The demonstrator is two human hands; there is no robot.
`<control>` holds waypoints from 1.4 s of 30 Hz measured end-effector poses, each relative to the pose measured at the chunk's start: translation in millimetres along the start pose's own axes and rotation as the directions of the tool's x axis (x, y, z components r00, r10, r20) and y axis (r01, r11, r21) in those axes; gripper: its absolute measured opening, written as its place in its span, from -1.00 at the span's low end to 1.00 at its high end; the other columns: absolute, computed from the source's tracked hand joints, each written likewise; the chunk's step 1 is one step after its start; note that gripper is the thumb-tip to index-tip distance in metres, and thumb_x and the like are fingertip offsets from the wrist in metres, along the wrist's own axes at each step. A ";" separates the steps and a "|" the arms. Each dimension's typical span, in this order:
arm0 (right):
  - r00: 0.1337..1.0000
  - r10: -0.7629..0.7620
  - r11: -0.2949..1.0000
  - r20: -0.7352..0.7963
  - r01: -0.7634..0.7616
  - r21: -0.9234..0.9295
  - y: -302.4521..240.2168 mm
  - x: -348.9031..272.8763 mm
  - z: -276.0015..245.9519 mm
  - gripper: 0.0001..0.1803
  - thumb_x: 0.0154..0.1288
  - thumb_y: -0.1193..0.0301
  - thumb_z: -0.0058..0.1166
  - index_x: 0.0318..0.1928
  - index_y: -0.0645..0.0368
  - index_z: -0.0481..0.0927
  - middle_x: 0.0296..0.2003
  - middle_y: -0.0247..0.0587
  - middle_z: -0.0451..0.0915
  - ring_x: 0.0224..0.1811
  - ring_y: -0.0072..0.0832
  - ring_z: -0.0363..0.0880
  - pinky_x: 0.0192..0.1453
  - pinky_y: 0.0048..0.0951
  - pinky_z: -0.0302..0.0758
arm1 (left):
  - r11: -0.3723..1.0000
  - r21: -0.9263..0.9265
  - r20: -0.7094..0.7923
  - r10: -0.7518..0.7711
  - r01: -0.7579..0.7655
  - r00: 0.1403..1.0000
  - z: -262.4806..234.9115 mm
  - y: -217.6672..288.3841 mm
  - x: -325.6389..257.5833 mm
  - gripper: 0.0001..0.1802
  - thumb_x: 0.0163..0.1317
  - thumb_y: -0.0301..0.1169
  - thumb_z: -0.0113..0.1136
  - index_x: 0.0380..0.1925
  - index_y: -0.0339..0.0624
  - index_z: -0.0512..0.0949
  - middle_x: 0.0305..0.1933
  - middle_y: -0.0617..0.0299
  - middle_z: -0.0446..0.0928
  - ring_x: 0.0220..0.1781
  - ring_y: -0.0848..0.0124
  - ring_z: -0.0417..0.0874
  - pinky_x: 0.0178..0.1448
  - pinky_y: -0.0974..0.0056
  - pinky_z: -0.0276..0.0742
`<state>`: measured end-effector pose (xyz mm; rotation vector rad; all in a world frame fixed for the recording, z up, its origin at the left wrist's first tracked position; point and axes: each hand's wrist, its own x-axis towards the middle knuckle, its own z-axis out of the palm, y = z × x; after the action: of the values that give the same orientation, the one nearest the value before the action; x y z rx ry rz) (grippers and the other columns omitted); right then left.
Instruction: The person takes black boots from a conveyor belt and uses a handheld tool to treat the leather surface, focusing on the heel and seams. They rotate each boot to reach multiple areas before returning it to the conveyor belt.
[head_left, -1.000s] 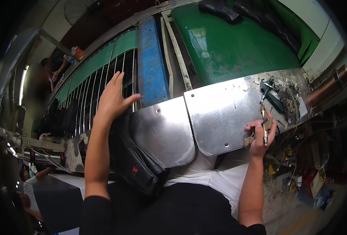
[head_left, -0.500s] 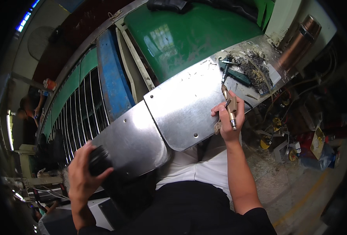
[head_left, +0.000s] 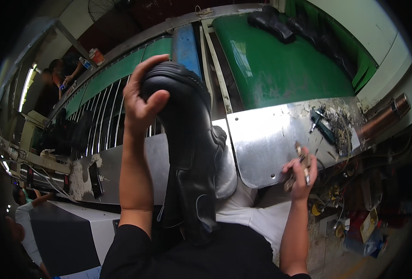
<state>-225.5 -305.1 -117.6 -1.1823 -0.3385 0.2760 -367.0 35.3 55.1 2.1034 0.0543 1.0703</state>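
My left hand [head_left: 143,95] grips a black leather shoe [head_left: 192,153] by its toe and holds it up close to the camera, heel end down toward my lap. My right hand [head_left: 299,174] is closed on a small metal hand tool [head_left: 302,162] with a thin shaft. It rests at the front edge of a shiny sheet-metal work surface [head_left: 271,139].
A green conveyor belt [head_left: 280,60] carries more black shoes [head_left: 271,21] at the back. A blue panel [head_left: 185,44] and a white bar rack [head_left: 103,121] lie left of it. Tools and debris [head_left: 329,123] sit at the right, near a copper-coloured cylinder [head_left: 382,116]. Other people stand at far left.
My left hand went down to the left, took hold of the black shoe, and has now lifted it up in front of me. My right hand kept the tool by the metal edge.
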 end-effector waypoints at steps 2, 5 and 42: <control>0.991 -0.026 0.999 0.132 0.030 -0.024 3.5 -11.1 18.0 -0.51 0.27 0.48 0.01 0.19 0.41 0.31 -0.45 -0.17 0.51 -0.47 -0.51 0.55 -0.36 -0.46 0.54 | 0.998 -0.059 0.072 -0.026 0.030 0.997 6.7 -1.9 12.4 -0.12 -0.04 0.16 0.41 0.14 -0.29 0.49 -0.05 0.09 0.57 -0.02 0.35 0.62 0.11 0.30 0.51; 0.956 -0.036 0.995 0.291 0.062 -0.079 -14.2 -15.6 54.4 -0.50 0.24 0.55 0.02 0.19 0.43 0.30 -0.49 -0.17 0.51 -0.49 -0.53 0.55 -0.30 -0.44 0.57 | 0.991 -0.129 0.134 0.040 -0.022 0.990 23.6 -10.3 24.0 -0.13 -0.03 0.12 0.43 0.15 -0.30 0.48 -0.05 0.12 0.58 -0.02 0.38 0.62 0.15 0.32 0.49; 0.862 0.143 0.962 0.486 -0.236 0.135 38.0 2.2 118.9 -0.52 0.22 0.60 0.14 0.18 0.24 0.44 -0.41 -0.24 0.61 -0.42 -0.59 0.61 -0.29 -0.54 0.57 | 0.852 -0.378 0.034 -0.378 0.362 0.925 -18.2 -132.7 22.8 0.02 0.12 0.26 0.22 0.24 -0.52 0.31 -0.02 -0.05 0.58 -0.05 0.28 0.68 0.08 0.26 0.62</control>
<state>-272.2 -189.4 -112.5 -0.9471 -0.6100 0.7640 -327.5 148.6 -8.6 1.6347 0.2457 0.8132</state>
